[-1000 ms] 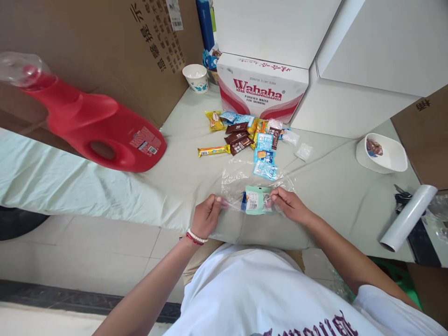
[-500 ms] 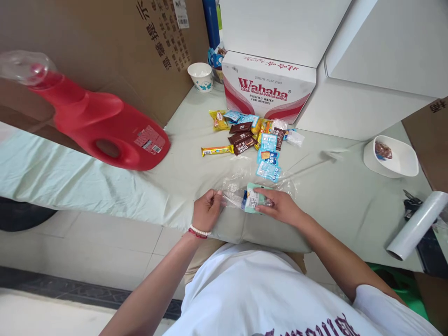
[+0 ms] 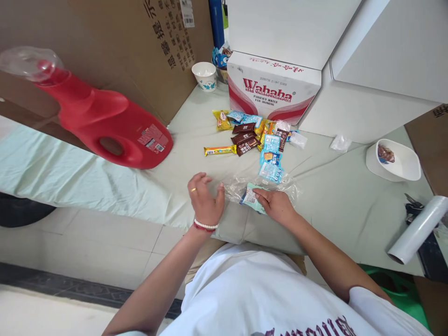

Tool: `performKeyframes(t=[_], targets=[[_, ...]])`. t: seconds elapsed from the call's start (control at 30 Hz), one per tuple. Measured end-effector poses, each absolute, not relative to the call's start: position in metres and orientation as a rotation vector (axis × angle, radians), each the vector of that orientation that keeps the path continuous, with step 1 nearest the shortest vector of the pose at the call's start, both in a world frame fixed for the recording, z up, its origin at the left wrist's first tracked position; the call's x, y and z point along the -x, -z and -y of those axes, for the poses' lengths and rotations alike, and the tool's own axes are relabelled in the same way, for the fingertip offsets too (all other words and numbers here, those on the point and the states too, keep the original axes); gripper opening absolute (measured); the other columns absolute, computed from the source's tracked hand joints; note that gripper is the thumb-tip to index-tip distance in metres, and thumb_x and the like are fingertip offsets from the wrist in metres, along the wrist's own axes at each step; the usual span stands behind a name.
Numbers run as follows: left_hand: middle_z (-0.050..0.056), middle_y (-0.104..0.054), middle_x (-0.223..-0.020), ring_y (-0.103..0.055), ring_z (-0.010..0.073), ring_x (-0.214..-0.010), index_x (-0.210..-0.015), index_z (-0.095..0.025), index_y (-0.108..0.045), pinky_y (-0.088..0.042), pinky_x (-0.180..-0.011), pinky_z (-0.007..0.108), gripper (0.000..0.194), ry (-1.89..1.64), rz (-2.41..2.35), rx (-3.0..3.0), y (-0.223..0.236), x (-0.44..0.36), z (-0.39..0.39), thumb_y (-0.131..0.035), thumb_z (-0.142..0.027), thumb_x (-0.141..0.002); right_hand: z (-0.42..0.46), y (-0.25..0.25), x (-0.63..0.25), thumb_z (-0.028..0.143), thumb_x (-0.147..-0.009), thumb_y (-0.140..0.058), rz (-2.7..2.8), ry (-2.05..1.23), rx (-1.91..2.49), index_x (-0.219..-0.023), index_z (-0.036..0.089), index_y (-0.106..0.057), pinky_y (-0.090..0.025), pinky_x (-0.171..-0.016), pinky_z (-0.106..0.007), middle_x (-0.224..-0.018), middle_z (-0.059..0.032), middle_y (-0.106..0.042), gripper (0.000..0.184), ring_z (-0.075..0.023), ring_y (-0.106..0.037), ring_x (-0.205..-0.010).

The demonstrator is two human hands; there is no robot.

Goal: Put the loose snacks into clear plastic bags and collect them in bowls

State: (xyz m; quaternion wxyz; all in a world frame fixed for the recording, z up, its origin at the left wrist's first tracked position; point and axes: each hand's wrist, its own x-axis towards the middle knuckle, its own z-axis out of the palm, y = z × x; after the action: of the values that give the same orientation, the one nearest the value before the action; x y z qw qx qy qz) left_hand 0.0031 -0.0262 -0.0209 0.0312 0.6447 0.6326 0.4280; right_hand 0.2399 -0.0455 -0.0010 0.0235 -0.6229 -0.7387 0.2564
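Observation:
My left hand [image 3: 206, 198] is open at the left end of a clear plastic bag [image 3: 235, 185], fingers apart and raised. A ring shows on one finger, and the thumb is close to the bag's edge. On the bag lies a light green snack packet [image 3: 250, 198] with a white label and a dark blue corner. My right hand [image 3: 278, 205] grips its right side, hiding that part. Just beyond, light blue snack packets [image 3: 271, 172] lie in a column, near brown wrapped bars [image 3: 247, 144] and a yellow stick packet [image 3: 220, 150].
A large red jug [image 3: 115, 126] stands at left. At the back are a paper cup [image 3: 205, 77] and a Wahaha carton [image 3: 273, 88]. On the right are a crumpled clear wrapper [image 3: 340, 143], a white bowl [image 3: 408, 161] holding a wrapper, and a plastic film roll [image 3: 418, 231].
My left hand has let go of the clear plastic and opened, moving slightly away. My right hand stays on the green packet. The blurred clear wrapper at right now lies still nearer the bowl.

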Motion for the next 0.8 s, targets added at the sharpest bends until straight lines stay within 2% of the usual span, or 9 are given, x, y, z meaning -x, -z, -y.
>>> performKeyframes(t=[0.1,0.17,0.33,0.43,0.53,0.6,0.67,0.7,0.8], targets=[[0.010,-0.071,-0.105,-0.065,0.0269,-0.110,-0.104,-0.023,-0.062,-0.044,-0.097,0.046,0.017,-1.497,-1.467,-2.461,0.008,-0.021,0.059,-0.063,-0.021,-0.087,0.046,0.002,-0.238,0.039,-0.108,-0.039,2.278,-0.792,1.956,-0.143,0.032,-0.063,-0.053,-0.088,-0.032,-0.122,-0.0023,-0.077,0.043,-0.0234,-0.074,-0.105],[0.005,-0.075,-0.104,-0.068,0.0223,-0.107,-0.109,-0.026,-0.065,-0.042,-0.096,0.042,0.023,-1.240,-1.066,-2.686,0.004,-0.036,0.076,-0.058,-0.016,-0.090,0.046,0.003,-0.237,0.039,-0.108,-0.040,2.279,-0.785,1.953,-0.143,0.032,-0.063,-0.053,-0.088,-0.032,-0.119,-0.0037,-0.078,0.043,-0.0233,-0.074,-0.104],[0.008,-0.078,-0.116,-0.069,0.0222,-0.110,-0.118,-0.022,-0.070,-0.038,-0.092,0.042,0.030,-0.741,-1.295,-2.678,0.019,-0.063,0.067,-0.052,-0.011,-0.096,0.046,0.009,-0.244,0.032,-0.106,-0.040,2.209,-0.926,1.798,-0.144,0.025,-0.061,-0.052,-0.091,-0.031,-0.122,-0.0067,-0.076,0.044,-0.0221,-0.072,-0.106],[0.008,-0.076,-0.121,-0.067,0.0235,-0.115,-0.120,-0.024,-0.071,-0.039,-0.091,0.042,0.032,-0.598,-1.306,-2.669,0.028,-0.063,0.054,-0.052,-0.013,-0.098,0.036,0.007,-0.261,0.035,-0.106,-0.039,2.109,-1.031,1.674,-0.134,0.023,-0.068,-0.052,-0.089,-0.031,-0.117,-0.0061,-0.077,0.042,-0.0214,-0.071,-0.103],[0.007,-0.075,-0.123,-0.065,0.0243,-0.118,-0.122,-0.027,-0.071,-0.038,-0.094,0.043,0.032,-0.539,-1.299,-2.691,0.029,-0.061,0.052,-0.052,-0.015,-0.099,0.016,0.001,-0.284,0.047,-0.104,-0.042,1.945,-0.732,1.817,-0.127,0.020,-0.070,-0.051,-0.090,-0.035,-0.111,-0.0097,-0.074,0.045,-0.0248,-0.066,-0.101],[0.007,-0.075,-0.123,-0.063,0.0251,-0.118,-0.121,-0.028,-0.071,-0.038,-0.095,0.043,0.032,-0.525,-1.304,-2.714,0.028,-0.061,0.053,-0.052,-0.016,-0.099,0.001,-0.001,-0.295,0.054,-0.098,-0.053,1.868,-0.484,1.965,-0.135,0.017,-0.065,-0.047,-0.094,-0.039,-0.117,-0.0140,-0.069,0.054,-0.0291,-0.060,-0.108],[0.006,-0.075,-0.123,-0.062,0.0255,-0.118,-0.120,-0.027,-0.072,-0.039,-0.094,0.042,0.030,-0.532,-1.311,-2.745,0.027,-0.062,0.055,-0.053,-0.017,-0.099,-0.012,0.001,-0.301,0.057,-0.088,-0.066,1.897,-0.457,2.068,-0.138,0.018,-0.061,-0.045,-0.093,-0.040,-0.113,-0.0136,-0.069,0.063,-0.0307,-0.056,-0.109],[0.006,-0.075,-0.123,-0.061,0.0256,-0.118,-0.119,-0.027,-0.072,-0.039,-0.093,0.042,0.029,-0.545,-1.313,-2.765,0.027,-0.062,0.055,-0.053,-0.017,-0.099,-0.017,0.002,-0.302,0.054,-0.086,-0.070,1.927,-0.520,2.097,-0.133,0.019,-0.064,-0.044,-0.091,-0.037,-0.106,-0.0112,-0.070,0.060,-0.0295,-0.056,-0.105],[0.006,-0.073,-0.126,-0.059,0.0257,-0.118,-0.116,-0.027,-0.073,-0.038,-0.092,0.041,0.027,-0.599,-1.339,-2.795,0.026,-0.065,0.056,-0.054,-0.017,-0.099,-0.026,0.004,-0.303,0.038,-0.087,-0.067,1.924,-0.773,2.084,-0.104,0.020,-0.073,-0.042,-0.077,-0.029,-0.078,-0.0028,-0.067,0.026,-0.0209,-0.057,-0.084]])
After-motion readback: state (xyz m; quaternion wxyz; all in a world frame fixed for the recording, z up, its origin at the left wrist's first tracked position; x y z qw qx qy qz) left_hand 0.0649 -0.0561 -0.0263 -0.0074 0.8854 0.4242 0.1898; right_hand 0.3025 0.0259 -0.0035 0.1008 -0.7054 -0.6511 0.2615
